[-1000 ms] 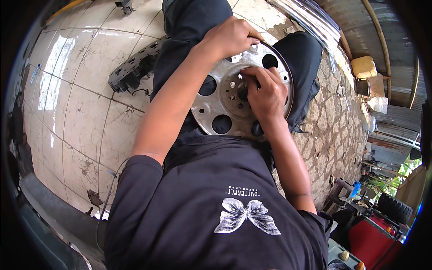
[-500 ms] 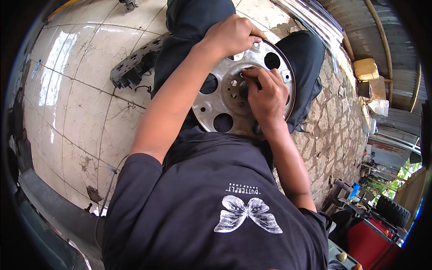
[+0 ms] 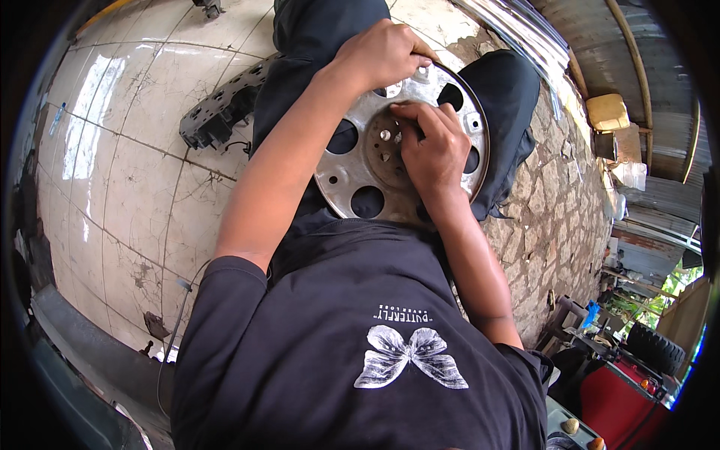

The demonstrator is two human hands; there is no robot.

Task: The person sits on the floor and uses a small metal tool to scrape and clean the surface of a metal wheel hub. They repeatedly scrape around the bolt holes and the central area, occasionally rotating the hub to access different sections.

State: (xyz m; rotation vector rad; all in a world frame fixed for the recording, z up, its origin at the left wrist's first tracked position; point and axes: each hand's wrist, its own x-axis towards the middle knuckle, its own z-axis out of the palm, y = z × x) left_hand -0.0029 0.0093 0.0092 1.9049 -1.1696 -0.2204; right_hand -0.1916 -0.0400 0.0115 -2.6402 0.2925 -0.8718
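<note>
A round grey metal flexplate point(image 3: 351, 169) with large round holes and a ring of small bolt holes at its hub lies across my lap. My left hand point(image 3: 384, 54) is closed over its far rim, steadying it against my thighs. At the hub, my right hand point(image 3: 436, 150) is closed, with thumb and fingers pinched together near the bolt holes. Whatever those fingertips hold, if anything, is hidden behind the hand. The hub's right part is covered by the same hand.
A black perforated metal part point(image 3: 217, 112) lies on the cracked tile floor point(image 3: 112, 172) to the left. Stone paving point(image 3: 559, 202) runs along the right. Beyond are a yellow jerrycan point(image 3: 607, 113), a red machine point(image 3: 622, 397) and a black tyre point(image 3: 654, 351).
My right hand has shifted slightly left and up over the hub, its fingers still pinched. The flexplate and my left hand have moved a little left.
</note>
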